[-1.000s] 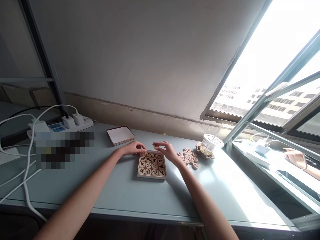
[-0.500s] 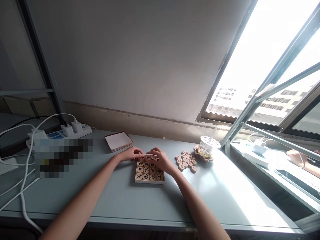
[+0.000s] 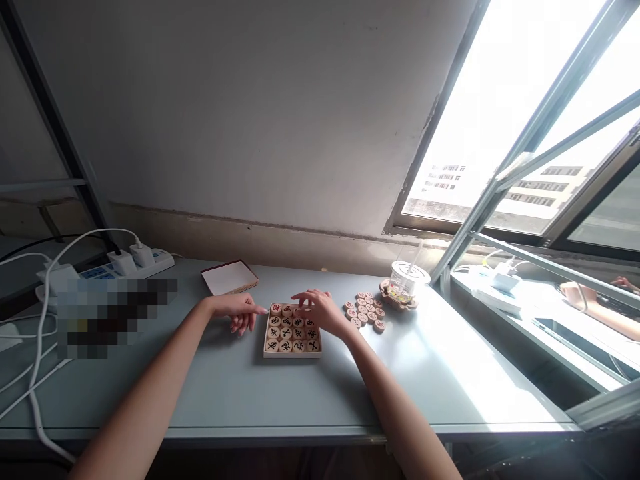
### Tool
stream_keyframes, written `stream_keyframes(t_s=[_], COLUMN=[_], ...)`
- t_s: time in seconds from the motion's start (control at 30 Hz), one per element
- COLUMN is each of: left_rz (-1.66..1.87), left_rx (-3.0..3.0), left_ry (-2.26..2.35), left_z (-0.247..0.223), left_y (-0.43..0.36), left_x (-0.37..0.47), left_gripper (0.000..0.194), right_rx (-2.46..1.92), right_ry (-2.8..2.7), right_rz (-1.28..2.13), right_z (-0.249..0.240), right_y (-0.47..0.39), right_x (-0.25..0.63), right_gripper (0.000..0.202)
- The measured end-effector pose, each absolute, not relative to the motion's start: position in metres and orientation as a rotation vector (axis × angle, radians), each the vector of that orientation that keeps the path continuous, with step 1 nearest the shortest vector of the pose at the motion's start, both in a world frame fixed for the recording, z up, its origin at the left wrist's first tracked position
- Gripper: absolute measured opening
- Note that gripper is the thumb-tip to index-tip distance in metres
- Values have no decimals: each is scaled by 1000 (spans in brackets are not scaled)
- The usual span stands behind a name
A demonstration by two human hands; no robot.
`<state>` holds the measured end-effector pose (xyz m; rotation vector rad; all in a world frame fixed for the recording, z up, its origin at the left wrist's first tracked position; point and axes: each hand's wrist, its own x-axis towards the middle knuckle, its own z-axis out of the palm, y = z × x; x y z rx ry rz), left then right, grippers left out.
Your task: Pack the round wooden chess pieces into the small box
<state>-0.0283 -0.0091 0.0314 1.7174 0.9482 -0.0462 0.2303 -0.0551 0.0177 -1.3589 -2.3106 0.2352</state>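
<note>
A shallow white box point(image 3: 293, 355) stands on the desk, filled with rows of round wooden pieces bearing black and red characters. My left hand point(image 3: 239, 312) is just left of the box's far left corner, index finger pointing at it, the other fingers loosely bent and apart, holding nothing. Over the box's far right part hangs my right hand point(image 3: 320, 310), fingers spread above the back row; its fingertips partly cover some pieces. More round pieces point(image 3: 369, 309) with red characters lie in a loose cluster right of the box.
An open box lid point(image 3: 230, 277) lies at the back left. Behind the loose pieces stands a lidded plastic cup point(image 3: 410, 277) with a straw. A power strip point(image 3: 155, 261) and white cables occupy the left. At the far right, another person's hand point(image 3: 583, 297) rests on another desk.
My left hand has drawn back from the box's far edge to its left side. My right hand's fingers have spread. The view has shifted slightly.
</note>
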Motion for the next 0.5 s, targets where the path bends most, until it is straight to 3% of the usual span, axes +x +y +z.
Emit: stream_keyframes(t_s=[0.23,0.5], left_rz=[-192,20], left_rx=[1720,1751], left_ry=[880,964], left_z=[31,16], left_y=[-21,-15], left_x=[-6,6], left_gripper=[43,34], right_rx=[-2202,-2276], right_ry=[-1999,-2010], right_rz=[-98,12], right_z=[27,36], right_y=[-52,-56], right_x=[307,318], right_gripper=[25,16])
